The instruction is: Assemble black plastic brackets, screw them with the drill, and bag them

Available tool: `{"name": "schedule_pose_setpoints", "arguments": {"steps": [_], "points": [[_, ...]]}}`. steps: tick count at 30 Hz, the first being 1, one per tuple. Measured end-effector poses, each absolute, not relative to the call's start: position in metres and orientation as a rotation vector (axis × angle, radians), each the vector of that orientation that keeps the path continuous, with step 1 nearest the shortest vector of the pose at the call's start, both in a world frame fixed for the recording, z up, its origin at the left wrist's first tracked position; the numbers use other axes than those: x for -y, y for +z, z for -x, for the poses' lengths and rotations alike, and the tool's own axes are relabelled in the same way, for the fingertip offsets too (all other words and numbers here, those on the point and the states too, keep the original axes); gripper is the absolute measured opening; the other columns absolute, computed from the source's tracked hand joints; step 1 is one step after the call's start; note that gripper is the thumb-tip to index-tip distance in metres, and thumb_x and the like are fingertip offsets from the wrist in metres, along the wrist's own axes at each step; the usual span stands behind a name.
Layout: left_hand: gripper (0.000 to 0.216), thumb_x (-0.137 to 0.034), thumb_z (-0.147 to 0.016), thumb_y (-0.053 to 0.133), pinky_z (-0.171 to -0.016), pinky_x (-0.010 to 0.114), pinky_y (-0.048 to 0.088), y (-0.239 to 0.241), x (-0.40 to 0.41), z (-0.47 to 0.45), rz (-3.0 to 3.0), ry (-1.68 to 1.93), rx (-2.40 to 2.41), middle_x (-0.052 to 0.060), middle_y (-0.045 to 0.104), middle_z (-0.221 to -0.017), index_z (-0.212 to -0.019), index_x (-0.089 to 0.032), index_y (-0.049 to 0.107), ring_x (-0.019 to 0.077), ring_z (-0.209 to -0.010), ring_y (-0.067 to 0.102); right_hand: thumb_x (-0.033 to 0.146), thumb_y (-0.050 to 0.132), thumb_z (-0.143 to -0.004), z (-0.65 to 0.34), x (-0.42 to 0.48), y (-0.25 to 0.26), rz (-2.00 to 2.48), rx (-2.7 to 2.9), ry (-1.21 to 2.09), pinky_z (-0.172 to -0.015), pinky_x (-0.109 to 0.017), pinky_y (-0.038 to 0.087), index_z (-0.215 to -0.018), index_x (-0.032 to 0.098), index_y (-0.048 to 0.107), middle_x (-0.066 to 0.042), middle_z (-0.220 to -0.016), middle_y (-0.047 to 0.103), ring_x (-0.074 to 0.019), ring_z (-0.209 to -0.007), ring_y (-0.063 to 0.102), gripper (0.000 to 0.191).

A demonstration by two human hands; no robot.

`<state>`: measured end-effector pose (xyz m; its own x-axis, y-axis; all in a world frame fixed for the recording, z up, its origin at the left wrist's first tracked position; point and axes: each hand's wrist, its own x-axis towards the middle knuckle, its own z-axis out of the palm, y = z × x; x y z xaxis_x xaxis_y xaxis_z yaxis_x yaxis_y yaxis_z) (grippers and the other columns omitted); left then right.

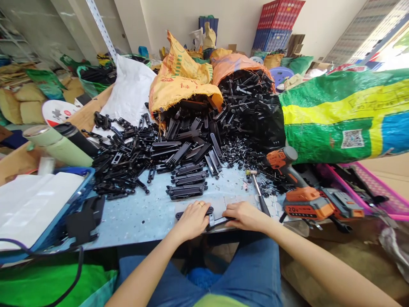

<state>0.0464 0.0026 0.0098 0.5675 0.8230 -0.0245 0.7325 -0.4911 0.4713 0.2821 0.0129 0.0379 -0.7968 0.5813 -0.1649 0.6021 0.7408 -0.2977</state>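
My left hand (193, 218) rests near the table's front edge, its fingers curled over a flat black plastic bar (180, 215) that sticks out to the left. My right hand (243, 214) is beside it, fingers closed on a second black piece (218, 221) lying between the two hands. Both pieces lie on a small grey plate (220, 204). Just beyond the hands sit stacked black bars (187, 190). A large heap of black plastic parts (179, 145) covers the middle of the table.
A hammer (258, 192) lies right of my right hand, then an orange cordless drill (298, 194). Sacks of parts (182, 81) spill at the back; a green and yellow sack (345, 115) lies right. A blue crate (68, 200) and a flask (59, 147) stand left. A pink basket (377, 187) is far right.
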Motion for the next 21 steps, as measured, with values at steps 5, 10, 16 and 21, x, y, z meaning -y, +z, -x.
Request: {"name": "schedule_pose_setpoints", "arguments": {"steps": [5,10,16,21], "points": [[0.061,-0.059,-0.062,0.065,-0.082,0.039,0.039,0.011,0.005,-0.054,-2.349,0.328,-1.35,0.007,0.056,-0.099,-0.106,-0.02,0.049,0.0275,-0.096,0.051,0.046,0.04,-0.09,-0.272,-0.001,0.029,-1.199,-2.803,-0.393,-0.061,-0.024,0.035,-0.097,0.021,0.058,-0.005,-0.085,0.06,-0.0155,-0.074,0.056,0.032],[0.052,-0.059,-0.069,0.061,-0.074,0.034,0.041,0.007,0.008,-0.051,-2.376,0.387,-1.363,0.006,0.057,-0.096,-0.101,-0.019,0.048,0.0253,-0.091,0.053,0.043,0.04,-0.09,-0.267,0.01,0.041,-1.297,-2.758,-0.271,-0.06,-0.025,0.035,-0.094,0.02,0.057,-0.006,-0.086,0.059,-0.0171,-0.076,0.055,0.029],[0.052,-0.064,-0.071,0.055,-0.071,0.033,0.042,0.004,0.008,-0.047,-2.434,0.421,-1.261,0.006,0.058,-0.09,-0.097,-0.019,0.05,0.0244,-0.087,0.056,0.04,0.043,-0.09,-0.266,0.01,0.054,-1.232,-2.79,-0.217,-0.06,-0.026,0.034,-0.093,0.019,0.057,-0.006,-0.085,0.059,-0.017,-0.073,0.055,0.026],[0.053,-0.065,-0.07,0.055,-0.072,0.034,0.043,0.002,0.012,-0.046,-2.415,0.414,-1.296,0.006,0.059,-0.089,-0.095,-0.019,0.053,0.0242,-0.086,0.056,0.044,0.042,-0.09,-0.275,-0.001,0.048,-1.151,-2.848,-0.22,-0.062,-0.027,0.036,-0.093,0.019,0.059,-0.006,-0.086,0.06,-0.0166,-0.072,0.055,0.03]]}}
